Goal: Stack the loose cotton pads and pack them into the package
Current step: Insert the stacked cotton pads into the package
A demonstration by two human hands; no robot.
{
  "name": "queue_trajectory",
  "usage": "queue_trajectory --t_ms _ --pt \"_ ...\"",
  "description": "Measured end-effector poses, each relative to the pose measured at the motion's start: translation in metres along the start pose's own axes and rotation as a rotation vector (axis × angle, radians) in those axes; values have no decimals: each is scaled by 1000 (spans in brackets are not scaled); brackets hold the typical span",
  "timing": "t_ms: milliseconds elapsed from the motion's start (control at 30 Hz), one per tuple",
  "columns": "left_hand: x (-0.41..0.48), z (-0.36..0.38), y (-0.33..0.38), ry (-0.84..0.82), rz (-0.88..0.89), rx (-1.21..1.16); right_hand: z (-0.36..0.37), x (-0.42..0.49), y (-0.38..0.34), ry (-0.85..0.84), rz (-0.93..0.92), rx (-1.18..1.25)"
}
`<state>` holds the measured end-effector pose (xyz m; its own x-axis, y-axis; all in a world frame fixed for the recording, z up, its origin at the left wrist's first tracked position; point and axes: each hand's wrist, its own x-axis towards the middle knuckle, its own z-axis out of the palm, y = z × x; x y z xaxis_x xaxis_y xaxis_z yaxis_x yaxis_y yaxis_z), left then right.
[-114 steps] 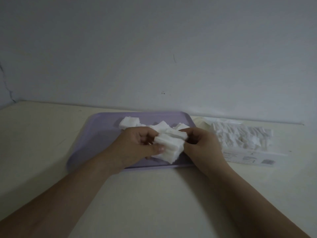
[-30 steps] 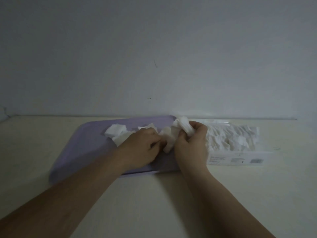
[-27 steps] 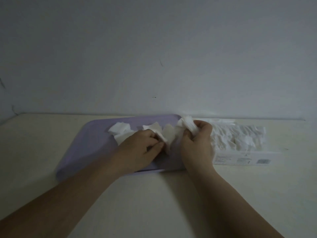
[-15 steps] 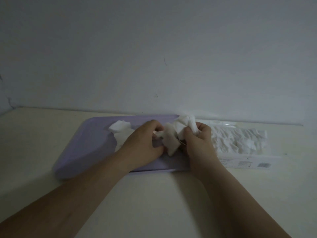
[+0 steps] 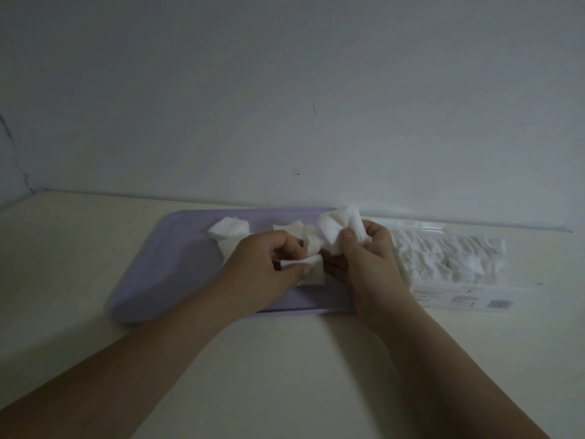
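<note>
Lilac tray (image 5: pixel 164 264) on table (image 5: pixel 285 359). Head view: left hand (image 5: pixel 262 270) pinches one pad (image 5: pixel 300 263) edge-on over the tray; right hand (image 5: pixel 370 264), at its 3 o'clock, grips a stack (image 5: pixel 338 229) of pads. More loose pads (image 5: pixel 229 231) lie on the tray at 10 o'clock of left hand. Clear package (image 5: pixel 449 258), holding pads, at 3 o'clock of the tray.

Cream table (image 5: pixel 285 375), lilac tray (image 5: pixel 164 264), clear package (image 5: pixel 459 280) beside it

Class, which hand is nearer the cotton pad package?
Right. The right hand is beside the package, at its left end; the left hand is farther left, over the tray.
</note>
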<state>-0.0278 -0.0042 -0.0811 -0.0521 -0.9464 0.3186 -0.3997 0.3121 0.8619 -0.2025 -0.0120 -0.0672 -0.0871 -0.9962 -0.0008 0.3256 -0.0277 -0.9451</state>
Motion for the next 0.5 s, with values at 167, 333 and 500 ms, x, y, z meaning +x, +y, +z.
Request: queue_trajectory --t_ms 167,333,500 --pt "-13 -9 6 -35 -10 -94 2 -7 4 -119 -43 -124" --pt "-14 -11 6 -56 -18 -159 4 -7 11 -134 -145 -262" --pt "-8 -12 -2 26 -47 -221 2 -7 14 -116 -195 -239"
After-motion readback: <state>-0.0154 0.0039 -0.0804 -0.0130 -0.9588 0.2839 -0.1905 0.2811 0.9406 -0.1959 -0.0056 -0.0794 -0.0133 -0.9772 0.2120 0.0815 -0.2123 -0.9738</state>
